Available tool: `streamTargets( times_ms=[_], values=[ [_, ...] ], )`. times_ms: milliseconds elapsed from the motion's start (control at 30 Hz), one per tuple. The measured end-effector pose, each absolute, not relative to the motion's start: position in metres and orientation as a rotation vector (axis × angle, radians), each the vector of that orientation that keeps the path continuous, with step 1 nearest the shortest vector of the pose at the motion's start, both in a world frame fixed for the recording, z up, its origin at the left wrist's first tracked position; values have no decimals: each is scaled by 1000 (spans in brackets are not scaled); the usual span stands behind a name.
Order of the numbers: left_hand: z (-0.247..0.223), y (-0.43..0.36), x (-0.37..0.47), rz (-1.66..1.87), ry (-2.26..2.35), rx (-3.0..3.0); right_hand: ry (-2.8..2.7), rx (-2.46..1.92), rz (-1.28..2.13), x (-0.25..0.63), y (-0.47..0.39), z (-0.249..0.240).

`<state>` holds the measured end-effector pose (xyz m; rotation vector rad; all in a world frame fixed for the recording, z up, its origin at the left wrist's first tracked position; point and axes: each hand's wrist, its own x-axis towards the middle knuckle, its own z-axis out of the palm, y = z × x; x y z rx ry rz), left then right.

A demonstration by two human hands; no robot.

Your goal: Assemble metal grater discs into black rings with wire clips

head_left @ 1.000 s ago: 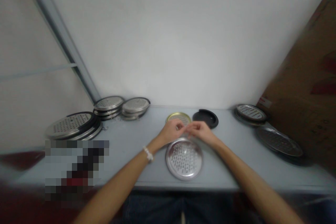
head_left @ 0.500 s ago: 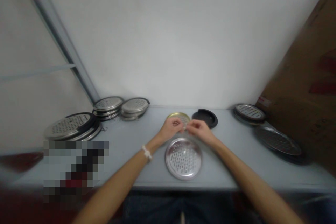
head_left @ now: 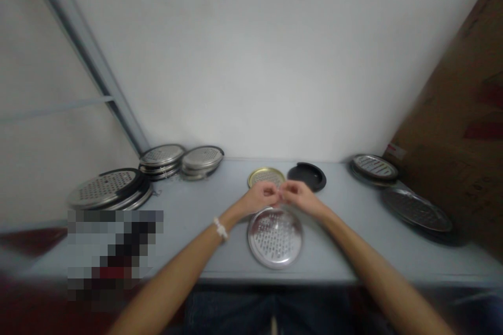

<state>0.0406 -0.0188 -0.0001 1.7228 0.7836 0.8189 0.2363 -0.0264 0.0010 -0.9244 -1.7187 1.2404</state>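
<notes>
My left hand (head_left: 262,196) and my right hand (head_left: 297,196) meet above the table, fingertips pinched together. Whatever sits between the fingers is too small and blurred to name. Just below them lies a round silver grater plate (head_left: 276,241) with rows of raised holes. Behind my left hand rests a gold-rimmed round grater plate (head_left: 264,174), partly covered by that hand. A black round holder (head_left: 308,177) lies behind my right hand.
Stacks of round grater plates stand at the left: a big one (head_left: 106,188) and two smaller ones (head_left: 162,156), (head_left: 202,158). On the right are a slotted slicer disc (head_left: 375,167) and a dark round grater (head_left: 416,212), beside a cardboard box (head_left: 459,131).
My hands have come closer together, the left shifting right and slightly toward me. More of the gold-rimmed plate shows. The plates have stayed in place.
</notes>
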Motion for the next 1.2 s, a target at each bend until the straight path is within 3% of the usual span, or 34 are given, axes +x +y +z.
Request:
streamTargets(
  times_ms=[300,1200],
  values=[
    [-3,-19,42,752,744,1627,-1739,-932,1295,238,-25,-2],
    [-2,-8,40,1012,864,1572,-1654,-937,1257,235,-22,-4]
  ],
)
